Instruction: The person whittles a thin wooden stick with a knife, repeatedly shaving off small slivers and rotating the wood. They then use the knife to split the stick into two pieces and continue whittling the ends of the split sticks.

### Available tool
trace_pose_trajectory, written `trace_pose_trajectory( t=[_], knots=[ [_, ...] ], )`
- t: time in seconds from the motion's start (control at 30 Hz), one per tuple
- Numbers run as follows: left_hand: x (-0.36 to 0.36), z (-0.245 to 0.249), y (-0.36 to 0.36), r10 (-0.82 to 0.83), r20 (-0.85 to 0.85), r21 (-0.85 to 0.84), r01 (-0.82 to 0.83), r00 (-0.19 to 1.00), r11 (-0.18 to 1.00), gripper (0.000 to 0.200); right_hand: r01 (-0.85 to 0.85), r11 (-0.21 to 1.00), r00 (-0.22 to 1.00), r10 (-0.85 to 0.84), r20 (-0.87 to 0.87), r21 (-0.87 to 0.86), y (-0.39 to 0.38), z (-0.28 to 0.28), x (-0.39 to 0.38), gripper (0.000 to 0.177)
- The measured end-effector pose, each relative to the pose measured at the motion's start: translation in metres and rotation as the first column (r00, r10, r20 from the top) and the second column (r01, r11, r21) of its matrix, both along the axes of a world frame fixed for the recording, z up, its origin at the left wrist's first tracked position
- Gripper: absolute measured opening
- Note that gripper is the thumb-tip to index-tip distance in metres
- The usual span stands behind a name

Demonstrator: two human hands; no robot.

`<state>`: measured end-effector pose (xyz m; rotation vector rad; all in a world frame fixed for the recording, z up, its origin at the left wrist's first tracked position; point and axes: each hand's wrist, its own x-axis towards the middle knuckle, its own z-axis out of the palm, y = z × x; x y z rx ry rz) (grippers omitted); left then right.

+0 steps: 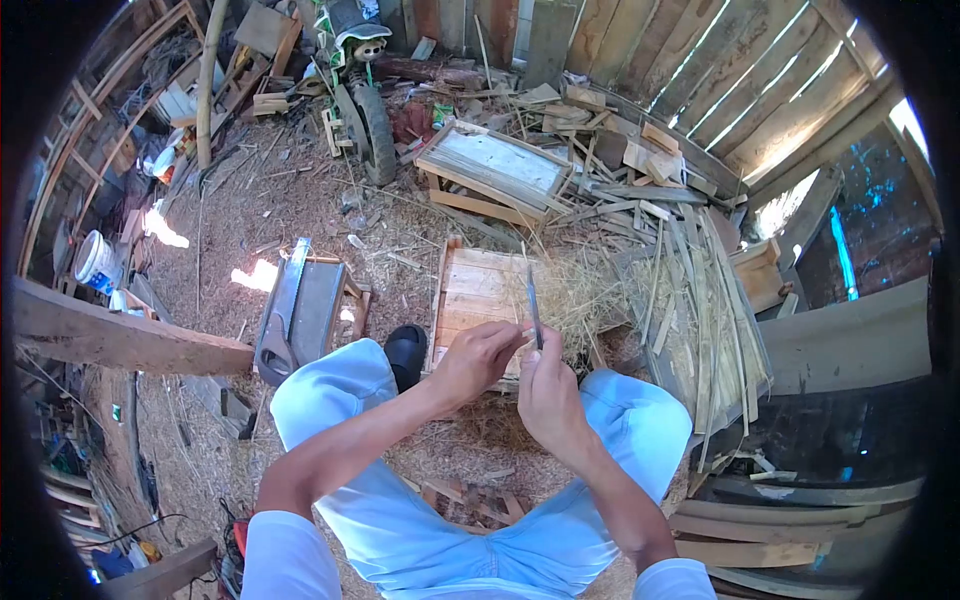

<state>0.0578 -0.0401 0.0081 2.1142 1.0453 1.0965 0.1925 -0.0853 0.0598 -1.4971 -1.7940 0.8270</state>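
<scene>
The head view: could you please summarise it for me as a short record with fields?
Left hand: fingertips drawn together close to the knife; anything pinched is too small to tell
Right hand: closed on the slim dark-handled metal knife
Blade direction: away from the person
Between the knees: shallow pale wooden tray, with thin straw-coloured shavings beside it
Left side: grey-handled metal handsaw on a dark-topped wooden bench
Right side: heap of long pale wooden strips

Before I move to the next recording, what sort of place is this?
Probably a small woodworking shed: a hand saw, a heap of wood strips and a gappy plank wall suggest it.
</scene>
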Motion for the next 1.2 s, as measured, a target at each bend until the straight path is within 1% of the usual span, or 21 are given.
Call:
trace_pose_trajectory(
  t=[0.07,0.13,0.17,0.23,0.33,0.47,0.53,0.57,0.63,0.73,0.77,0.83,0.87,0.93,0.97,1.0,1.03,1.07,1.1,1.17,1.2],
  knots=[
    [0.0,0.0,0.0,0.001,0.004,0.008,-0.002,1.0,1.0,0.01,0.007,1.0,1.0,-0.007,0.008,0.011,0.0,0.002,-0.002,0.034],
    [0.001,0.0,-0.001,-0.009,0.002,0.025,0.009,1.0,1.0,0.01,0.025,0.999,1.0,-0.024,0.019,-0.043,-0.001,0.006,-0.003,0.031],
    [0.001,-0.001,-0.001,-0.006,0.006,0.027,0.006,1.0,1.0,0.01,0.022,0.999,1.0,-0.021,0.023,-0.041,-0.001,0.006,-0.003,0.031],
    [0.002,-0.003,-0.002,0.012,0.025,0.065,-0.014,1.0,0.998,0.011,0.034,0.999,0.999,-0.035,0.031,0.031,-0.001,0.004,-0.004,0.028],
    [0.004,-0.005,-0.004,0.035,0.024,0.092,-0.037,0.999,0.995,0.012,0.046,0.998,0.997,-0.049,0.053,0.052,-0.002,0.004,-0.004,0.025],
    [0.001,-0.007,-0.004,0.007,0.022,0.085,-0.009,1.0,0.996,0.013,0.048,0.998,0.996,-0.051,0.067,0.048,0.0,0.005,-0.006,0.023],
    [-0.001,-0.003,-0.004,-0.014,-0.01,0.032,0.015,1.0,0.999,0.012,0.054,0.997,0.997,-0.057,0.054,0.057,0.002,0.003,-0.007,0.022],
    [-0.002,-0.002,-0.003,-0.013,-0.011,0.039,0.014,1.0,0.999,0.012,0.053,0.997,0.997,-0.056,0.052,0.064,0.004,0.004,-0.008,0.022],
    [-0.002,0.0,-0.004,-0.016,0.03,0.053,0.014,0.999,0.998,0.012,0.053,0.999,0.998,-0.052,0.044,-0.003,0.006,0.007,-0.008,0.021],
    [-0.001,-0.006,0.0,-0.007,0.061,0.068,0.003,0.998,0.998,0.011,0.053,0.999,0.996,-0.052,0.076,-0.006,0.012,0.01,-0.01,0.022],
    [-0.002,-0.005,0.003,-0.027,0.047,0.037,0.025,0.999,0.999,0.012,0.058,0.998,0.996,-0.058,0.074,0.014,0.015,0.012,-0.01,0.022],
    [-0.003,-0.002,0.005,-0.02,0.026,0.05,0.019,0.999,0.999,0.01,0.06,0.996,0.993,-0.052,0.105,-0.07,0.02,0.015,-0.009,0.023],
    [-0.004,0.001,0.006,-0.008,0.005,0.043,0.008,1.0,0.999,0.008,0.064,0.997,0.993,-0.058,0.102,-0.054,0.023,0.016,-0.01,0.023],
    [-0.005,-0.001,0.014,-0.011,-0.01,0.038,0.012,1.0,0.999,0.009,0.033,0.995,0.996,-0.026,0.082,-0.091,0.031,0.018,-0.004,0.024],
    [-0.004,-0.005,0.019,-0.004,-0.028,0.017,0.004,1.0,1.0,0.011,0.07,0.995,0.994,-0.064,0.084,-0.076,0.034,0.017,-0.001,0.024],
    [0.0,-0.007,0.023,0.023,0.024,0.065,-0.024,0.999,0.998,0.016,0.063,0.995,0.996,-0.058,0.07,-0.072,0.038,0.014,0.0,0.024],
    [0.002,-0.01,0.026,0.036,0.001,0.054,-0.036,0.999,0.998,0.018,0.044,0.997,0.998,-0.04,0.053,-0.066,0.042,0.012,0.001,0.024],
    [0.002,-0.005,0.025,0.059,-0.029,0.04,-0.058,0.998,0.998,0.02,0.06,0.997,0.997,-0.058,0.047,-0.058,0.045,0.008,0.001,0.024],
    [0.003,-0.003,0.024,0.044,-0.036,0.046,-0.043,0.998,0.998,0.02,0.071,0.997,0.997,-0.071,0.015,-0.03,0.046,0.003,0.0,0.025],
    [0.007,0.004,0.026,0.114,0.03,0.276,-0.117,0.993,0.954,0.023,0.088,0.996,0.996,-0.088,-0.019,0.009,0.049,0.0,-0.002,0.026],
    [0.008,0.006,0.022,0.108,0.028,0.281,-0.111,0.994,0.953,0.023,0.128,0.992,0.992,-0.129,0.009,0.01,0.049,-0.001,-0.003,0.027]
  ],
)
